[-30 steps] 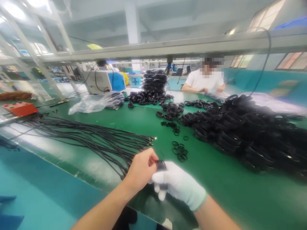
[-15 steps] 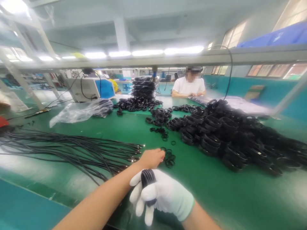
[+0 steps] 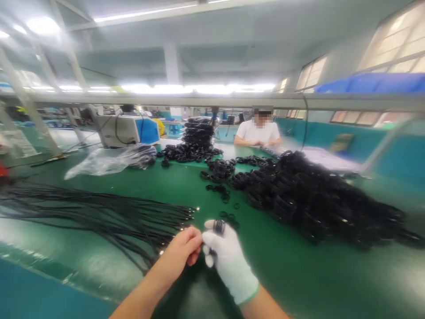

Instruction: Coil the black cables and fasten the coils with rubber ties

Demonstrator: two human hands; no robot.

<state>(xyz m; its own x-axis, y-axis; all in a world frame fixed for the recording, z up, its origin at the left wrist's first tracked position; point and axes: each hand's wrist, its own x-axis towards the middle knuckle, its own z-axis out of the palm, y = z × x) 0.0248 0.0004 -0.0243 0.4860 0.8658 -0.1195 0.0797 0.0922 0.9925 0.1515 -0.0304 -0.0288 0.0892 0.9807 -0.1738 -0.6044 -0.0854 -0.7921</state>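
My left hand (image 3: 187, 246) is bare and closed in a pinch. Whatever is between its fingertips is too small or hidden to make out. It meets the fingertips of my right hand (image 3: 229, 257), which wears a white glove. The gloved fingers are closed around a small coiled black cable (image 3: 218, 227), its loops showing above the index finger. Just beyond the glove lie several small black rings (image 3: 229, 217) on the green table. Left of my bare hand, a spread of long black cables (image 3: 133, 208) ends in shiny metal tips.
A big heap of black coils (image 3: 292, 199) covers the right side. Smaller coils (image 3: 186, 151) lie at the back before a wrapped stack (image 3: 199, 130). A clear plastic bag (image 3: 99, 161) and a grey-and-blue machine (image 3: 129, 130) stand back left. Across the table sits a person (image 3: 257, 133).
My left hand has drawn back from the small rings to the gloved fingers. My right hand has risen slightly with the coil and turned. The camera view has tilted up.
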